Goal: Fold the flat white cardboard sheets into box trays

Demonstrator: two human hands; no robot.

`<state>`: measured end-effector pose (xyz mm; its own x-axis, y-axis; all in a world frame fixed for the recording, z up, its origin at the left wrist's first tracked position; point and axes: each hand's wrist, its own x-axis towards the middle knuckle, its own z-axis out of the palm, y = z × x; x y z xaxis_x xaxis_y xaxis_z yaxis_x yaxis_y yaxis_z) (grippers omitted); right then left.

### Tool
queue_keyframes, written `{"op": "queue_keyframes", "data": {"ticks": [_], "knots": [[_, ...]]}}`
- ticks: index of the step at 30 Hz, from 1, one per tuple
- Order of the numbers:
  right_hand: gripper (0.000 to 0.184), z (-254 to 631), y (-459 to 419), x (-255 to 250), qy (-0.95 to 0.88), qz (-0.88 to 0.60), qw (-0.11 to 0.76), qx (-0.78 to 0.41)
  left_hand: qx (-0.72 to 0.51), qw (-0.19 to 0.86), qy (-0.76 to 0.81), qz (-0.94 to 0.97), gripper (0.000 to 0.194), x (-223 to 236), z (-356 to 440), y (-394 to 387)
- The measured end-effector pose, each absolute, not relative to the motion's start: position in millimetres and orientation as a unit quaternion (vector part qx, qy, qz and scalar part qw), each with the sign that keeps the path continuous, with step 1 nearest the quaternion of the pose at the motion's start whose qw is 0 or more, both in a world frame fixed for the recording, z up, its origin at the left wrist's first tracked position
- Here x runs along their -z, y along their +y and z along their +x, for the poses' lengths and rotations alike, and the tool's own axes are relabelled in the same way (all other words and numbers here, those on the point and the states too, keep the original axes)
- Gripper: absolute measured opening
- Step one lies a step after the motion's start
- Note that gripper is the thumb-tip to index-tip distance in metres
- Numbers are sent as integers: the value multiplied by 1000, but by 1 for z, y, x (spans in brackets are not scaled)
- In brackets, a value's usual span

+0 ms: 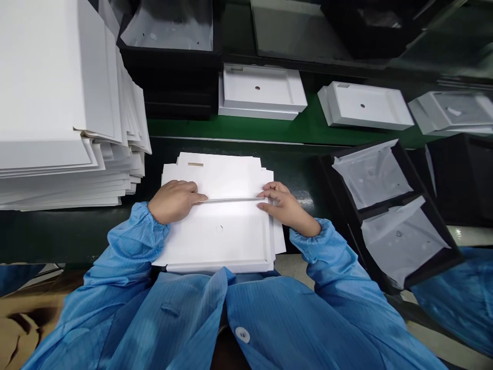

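A white cardboard box blank (219,241) lies partly folded at the table's front edge, right before my body. A raised fold crosses its middle, and the far flap has a narrow slot. My left hand (175,200) is closed on the left end of this fold, its fingers curled under and a fingertip along the ridge. At the other end, my right hand (283,208) pinches the fold between thumb and fingers. More white cardboard edges stick out from beneath the blank.
A tall stack of white cardboard blanks (42,87) rises at left. Folded white boxes (265,87) sit on a green belt (185,127) behind. Black trays lined with translucent sheets (373,174) lie at right, near another person's blue sleeve (462,303). A black bin (169,77) stands at the back.
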<state>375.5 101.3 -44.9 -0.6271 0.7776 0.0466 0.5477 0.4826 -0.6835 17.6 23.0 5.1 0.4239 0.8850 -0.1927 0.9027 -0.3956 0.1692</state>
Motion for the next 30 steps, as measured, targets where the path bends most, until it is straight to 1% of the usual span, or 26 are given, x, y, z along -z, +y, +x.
{"op": "queue_keyframes", "data": {"ticks": [4,7,9,11,12,14,16,21,27,30], "knots": [[18,372,97,53,-844,-403,187,-300,45,117,535,836,46,-8,20,19],[15,373,95,56,-857,-391,201,-269,67,86,533,839,48,-10,22,12],[15,376,93,53,-875,-368,194,-247,75,67,536,838,43,-10,24,6],[16,380,90,46,-899,-339,165,-223,70,58,539,837,36,-10,26,-1],[20,381,88,41,-912,-324,146,-207,65,57,539,838,38,-10,28,-4],[34,383,83,29,-934,-297,110,-166,57,57,536,840,48,-11,33,-8],[44,380,77,18,-950,-277,82,-123,55,55,532,843,50,-12,40,-10],[39,354,63,9,-952,-288,44,-88,72,53,528,844,38,-12,54,-5],[52,324,48,19,-960,-267,29,-85,76,99,484,866,42,-3,61,-2],[58,323,43,22,-961,-257,28,-96,67,94,476,872,44,3,63,-5]]}}
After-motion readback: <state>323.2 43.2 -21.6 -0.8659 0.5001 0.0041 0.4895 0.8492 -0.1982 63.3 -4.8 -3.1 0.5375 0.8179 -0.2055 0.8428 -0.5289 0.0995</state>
